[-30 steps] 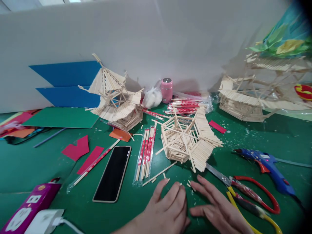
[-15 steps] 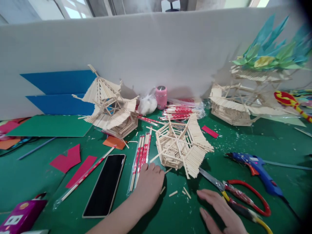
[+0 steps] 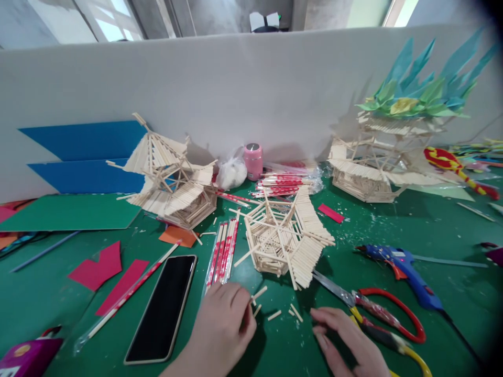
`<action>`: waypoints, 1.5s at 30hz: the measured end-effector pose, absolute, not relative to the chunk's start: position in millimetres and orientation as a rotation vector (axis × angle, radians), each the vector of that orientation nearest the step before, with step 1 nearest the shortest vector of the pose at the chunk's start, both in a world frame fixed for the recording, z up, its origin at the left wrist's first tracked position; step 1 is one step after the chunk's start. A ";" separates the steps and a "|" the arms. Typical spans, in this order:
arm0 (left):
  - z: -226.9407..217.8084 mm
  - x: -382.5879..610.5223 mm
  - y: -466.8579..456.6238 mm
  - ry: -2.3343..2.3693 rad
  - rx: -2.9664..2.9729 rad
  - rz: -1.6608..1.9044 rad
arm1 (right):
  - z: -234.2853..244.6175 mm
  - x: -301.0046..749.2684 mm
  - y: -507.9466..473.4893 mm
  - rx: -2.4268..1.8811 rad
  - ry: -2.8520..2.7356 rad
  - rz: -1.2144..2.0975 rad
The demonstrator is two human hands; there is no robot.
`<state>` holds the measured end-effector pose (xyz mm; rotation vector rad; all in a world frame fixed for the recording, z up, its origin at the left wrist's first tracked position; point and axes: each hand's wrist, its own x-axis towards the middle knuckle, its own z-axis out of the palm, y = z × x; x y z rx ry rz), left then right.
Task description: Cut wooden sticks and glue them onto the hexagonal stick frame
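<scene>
My left hand (image 3: 223, 327) is closed with curled fingers, right of the phone and over the near end of the wrapped chopsticks (image 3: 225, 248). A short wooden stick piece (image 3: 260, 292) sticks out at its fingertips; the exact grip is partly hidden. My right hand (image 3: 346, 340) is open, thumb and fingers apart and holding nothing, left of the scissors (image 3: 369, 306). Between the hands lie a few cut stick bits (image 3: 274, 315). Just beyond them stands a half-roofed stick model (image 3: 277, 235), with slatted roof panels on its right side.
A blue glue gun (image 3: 404, 264) lies at the right, its cord running toward me. A black phone (image 3: 163, 309) is left of my hands. Finished stick pavilions stand behind, one at left (image 3: 168, 183) and one at right (image 3: 365, 173). A pink jar (image 3: 253, 161) stands by the wall.
My left hand has drawn back toward me and its fingers have curled in by the stick pieces. My right hand stays nearly in place. The whole view has shifted slightly.
</scene>
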<state>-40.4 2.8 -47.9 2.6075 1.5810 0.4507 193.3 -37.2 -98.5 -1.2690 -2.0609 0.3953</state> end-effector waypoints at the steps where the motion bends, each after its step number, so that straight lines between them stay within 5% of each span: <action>1: -42.3 -40.8 -1.2 1.560 2.558 0.610 | -96.8 192.9 -37.6 -1.291 -2.028 0.403; 4: -25.6 -38.0 -9.1 1.599 2.269 0.838 | -92.9 194.0 -38.3 -1.381 -1.905 0.454; 15: -48.1 -40.3 -12.0 1.684 2.133 0.052 | -99.2 192.8 -34.1 -1.513 -1.923 0.508; 23: -71.8 -52.5 -6.6 1.751 2.236 -0.072 | -96.7 160.1 -13.8 -1.518 -2.225 0.544; 31: -67.5 -49.5 -9.8 1.775 2.295 0.015 | -91.5 150.9 -5.0 -1.556 -2.366 0.456; 36: -56.8 -34.5 -16.0 1.634 2.239 0.413 | -88.7 162.7 -11.4 -1.460 -2.259 0.509; 45: -33.6 23.0 -15.5 0.984 1.047 0.615 | -50.9 180.8 -22.1 -0.964 -1.981 0.466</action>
